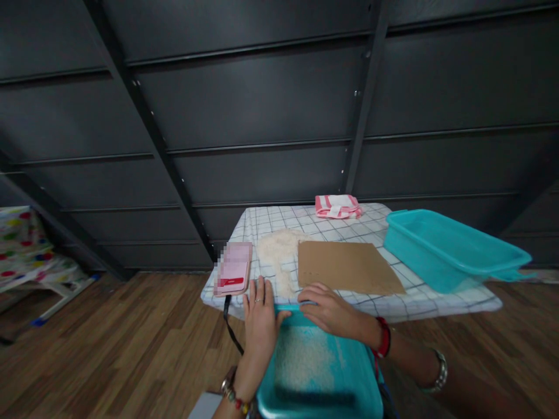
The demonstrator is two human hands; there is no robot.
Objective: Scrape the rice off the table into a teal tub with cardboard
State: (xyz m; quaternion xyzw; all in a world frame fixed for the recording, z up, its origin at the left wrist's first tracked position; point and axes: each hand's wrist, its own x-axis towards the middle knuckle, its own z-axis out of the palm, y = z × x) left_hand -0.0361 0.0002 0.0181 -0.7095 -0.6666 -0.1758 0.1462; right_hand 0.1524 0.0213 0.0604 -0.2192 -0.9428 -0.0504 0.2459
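Observation:
In the head view, a turquoise plastic tub (pixel 349 372) sits low in front of me, against the near edge of the table, with pale rice-like grains (pixel 305 358) in it. My left hand (pixel 261 317) lies flat at the tub's far left corner, fingers stretched onto the tablecloth and thumb near the rim. Curled over the far rim are the fingers of my right hand (pixel 325 308), closed on the tub's edge; their tips are partly hidden. Just beyond both hands, a loose heap of the same pale grains (pixel 279 247) trails across the cloth toward the tub.
A brown cardboard sheet (pixel 349 267) lies on the checked tablecloth (pixel 266 218). Right of it stands a second turquoise tub (pixel 419 256). A pink phone case (pixel 236 270) with a black strap is at left, a folded pink-striped cloth (pixel 337 206) at the back. Dark panels (pixel 262 105) rise behind.

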